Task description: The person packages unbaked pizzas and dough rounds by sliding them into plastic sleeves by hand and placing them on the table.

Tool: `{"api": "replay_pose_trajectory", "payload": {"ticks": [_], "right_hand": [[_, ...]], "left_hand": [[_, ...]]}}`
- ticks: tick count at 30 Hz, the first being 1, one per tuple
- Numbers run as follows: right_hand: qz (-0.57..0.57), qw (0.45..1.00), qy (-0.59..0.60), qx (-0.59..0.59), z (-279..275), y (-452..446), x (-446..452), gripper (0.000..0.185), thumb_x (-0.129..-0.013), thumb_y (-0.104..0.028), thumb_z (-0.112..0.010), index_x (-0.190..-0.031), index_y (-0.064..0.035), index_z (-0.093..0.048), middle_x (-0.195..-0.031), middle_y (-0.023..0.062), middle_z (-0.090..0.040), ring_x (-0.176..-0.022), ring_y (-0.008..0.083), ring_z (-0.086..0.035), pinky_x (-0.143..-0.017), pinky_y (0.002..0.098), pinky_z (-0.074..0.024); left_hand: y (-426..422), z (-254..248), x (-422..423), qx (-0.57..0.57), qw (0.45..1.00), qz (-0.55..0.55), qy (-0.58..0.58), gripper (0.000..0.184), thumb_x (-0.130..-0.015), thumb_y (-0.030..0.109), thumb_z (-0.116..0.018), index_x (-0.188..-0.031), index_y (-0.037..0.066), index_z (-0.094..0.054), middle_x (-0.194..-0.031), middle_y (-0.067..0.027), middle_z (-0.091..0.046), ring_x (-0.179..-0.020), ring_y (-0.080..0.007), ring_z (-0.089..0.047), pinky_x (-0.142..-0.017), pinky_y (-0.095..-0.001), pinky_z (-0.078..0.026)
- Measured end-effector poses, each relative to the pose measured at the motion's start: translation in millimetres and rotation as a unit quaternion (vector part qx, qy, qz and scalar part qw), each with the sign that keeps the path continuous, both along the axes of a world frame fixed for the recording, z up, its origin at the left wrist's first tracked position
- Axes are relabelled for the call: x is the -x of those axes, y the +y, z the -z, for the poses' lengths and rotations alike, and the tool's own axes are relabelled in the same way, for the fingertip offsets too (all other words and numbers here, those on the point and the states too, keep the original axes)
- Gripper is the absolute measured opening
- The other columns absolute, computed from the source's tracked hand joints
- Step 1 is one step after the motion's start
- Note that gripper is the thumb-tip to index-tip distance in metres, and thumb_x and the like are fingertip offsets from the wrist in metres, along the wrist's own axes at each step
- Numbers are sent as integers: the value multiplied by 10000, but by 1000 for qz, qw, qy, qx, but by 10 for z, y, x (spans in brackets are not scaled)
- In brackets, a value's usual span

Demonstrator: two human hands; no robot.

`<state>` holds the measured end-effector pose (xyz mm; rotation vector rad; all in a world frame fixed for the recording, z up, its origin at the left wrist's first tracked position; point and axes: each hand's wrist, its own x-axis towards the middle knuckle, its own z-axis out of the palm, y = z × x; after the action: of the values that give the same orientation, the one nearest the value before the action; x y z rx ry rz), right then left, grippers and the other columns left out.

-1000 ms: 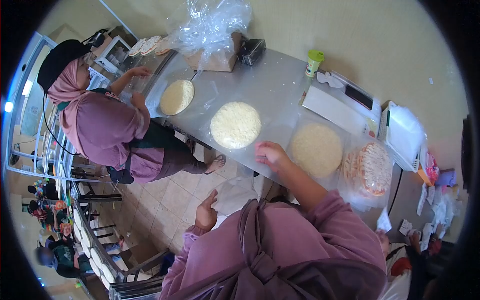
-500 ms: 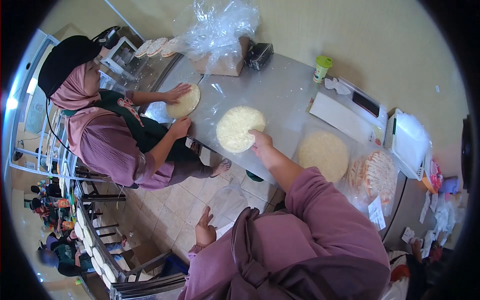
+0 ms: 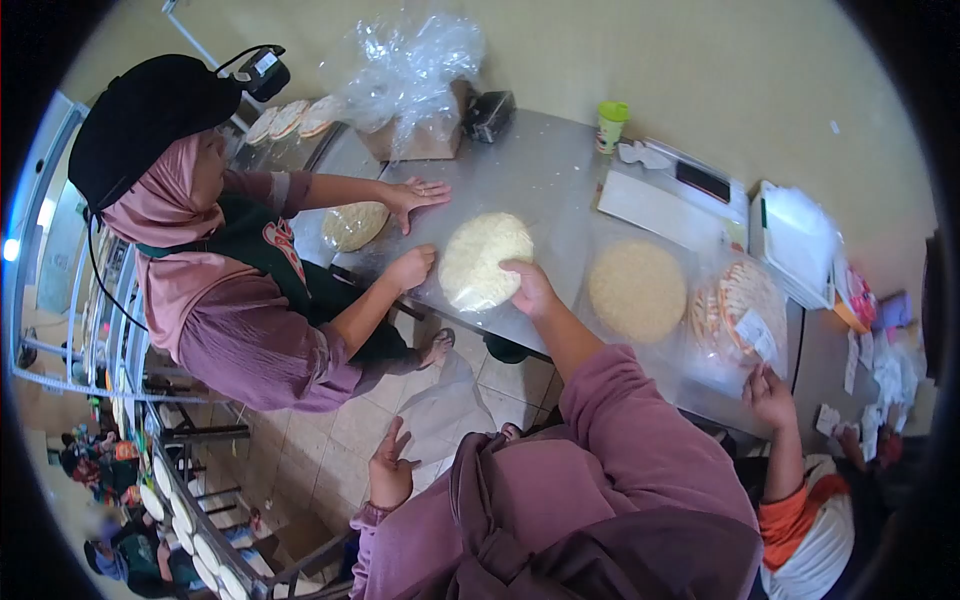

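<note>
Thumb on top, my right hand (image 3: 532, 289) grips the near right edge of a round pizza base (image 3: 486, 258) covered with pale grated topping, seemingly in clear plastic, over the steel table. Lower down, beside my body, my left hand (image 3: 392, 468) has a clear plastic bag (image 3: 445, 402) at its fingers. The bag hangs over the tiled floor; the exact grip is hard to see. Right of my right hand lies another round base (image 3: 637, 291) in clear plastic. Farther right are bagged pizzas (image 3: 752, 300) with a white label (image 3: 755, 334).
At left, a co-worker's hands (image 3: 415, 200) rest over the table (image 3: 545, 160), beside another bagged base (image 3: 356, 226). Behind stand a cardboard box (image 3: 425, 137) with plastic bags, a green-lidded cup (image 3: 612, 127) and a white basket (image 3: 795, 240). Another person's hand (image 3: 768, 396) is at right.
The co-worker's bagged base has shifted left, and their hands have moved right toward my base. Another person's hand has appeared at the label on the right. My right hand keeps its grip.
</note>
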<state>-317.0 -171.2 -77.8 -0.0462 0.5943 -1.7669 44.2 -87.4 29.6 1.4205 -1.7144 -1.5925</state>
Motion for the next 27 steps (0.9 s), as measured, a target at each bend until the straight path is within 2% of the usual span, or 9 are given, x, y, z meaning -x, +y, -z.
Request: {"api": "replay_pose_trajectory", "payload": {"ticks": [4, 6, 8, 11, 15, 18, 21, 23, 27], "right_hand": [[4, 999, 4, 35, -312, 617, 196, 520, -697, -31, -613, -1176, 41, -424, -1090, 160, -533, -1036, 292, -526, -915, 417, -423], [52, 995, 86, 17, -546, 1057, 293, 552, -786, -224, -577, -1249, 4, -384, -1193, 161, -497, -1086, 304, -500, -949, 447, -391], [84, 976, -34, 196, -893, 1475, 348, 612, -846, -426, -472, -1299, -36, -339, -1260, 152, -450, -1160, 306, -442, -961, 456, -378], [224, 948, 40, 224, -821, 1810, 257, 666, -853, -561, -346, -1332, -99, -314, -1312, 138, -407, -1193, 303, -410, -969, 475, -365], [300, 930, 51, 207, -770, 2112, 163, 641, -858, -534, -364, -1328, -101, -320, -1306, 137, -412, -1183, 300, -421, -950, 469, -386], [304, 936, 43, 174, -808, 2419, 160, 622, -862, -514, -377, -1326, -103, -324, -1302, 136, -416, -1176, 298, -429, -935, 465, -401], [309, 941, 40, 136, -827, 2699, 211, 604, -865, -493, -390, -1323, -104, -328, -1298, 136, -420, -1168, 295, -437, -921, 461, -417], [306, 945, 41, 108, -869, 2887, 233, 593, -868, -480, -398, -1321, -105, -331, -1295, 135, -422, -1164, 294, -443, -912, 458, -427], [254, 965, 41, 57, -1083, 3077, 221, 563, -881, -438, -403, -1323, -99, -323, -1285, 141, -430, -1154, 289, -455, -885, 445, -456]], "left_hand": [[-187, -182, -11, -6, 997, 56, 46, 745, -621, -213, -256, -1332, 6, -298, -1358, -142, -332, -1208, -308, -399, -758, -321, -519], [-291, -260, 16, 0, 995, 77, 65, 741, -626, -212, -259, -1333, 7, -295, -1357, -139, -331, -1212, -307, -392, -763, -331, -519], [-428, -318, 65, 0, 992, 92, 85, 738, -629, -212, -265, -1333, 6, -295, -1356, -134, -331, -1210, -300, -395, -766, -331, -519], [-612, -446, 288, 24, 983, 110, 143, 746, -638, -215, -278, -1343, 29, -291, -1360, -125, -326, -1204, -285, -403, -763, -322, -518], [-781, -624, 844, 56, 973, 141, 174, 755, -640, -188, -293, -1359, 40, -259, -1386, -106, -292, -1213, -295, -396, -765, -319, -501], [-821, -726, 1453, 158, 948, 206, 184, 781, -640, -229, -322, -1360, 71, -276, -1366, -131, -329, -1193, -272, -420, -764, -262, -487], [-877, -603, 2160, 287, 907, 280, 126, 787, -617, -218, -403, -1347, 51, -284, -1337, -187, -362, -1170, -296, -454, -798, -281, -471], [-793, -605, 2600, 398, 853, 328, 76, 727, -637, -164, -427, -1326, 35, -306, -1296, -217, -392, -1157, -333, -447, -894, -329, -425], [-674, -367, 3300, 483, 782, 392, 29, 669, -663, -119, -417, -1309, 31, -328, -1283, -228, -396, -1146, -350, -433, -956, -350, -370]]}}
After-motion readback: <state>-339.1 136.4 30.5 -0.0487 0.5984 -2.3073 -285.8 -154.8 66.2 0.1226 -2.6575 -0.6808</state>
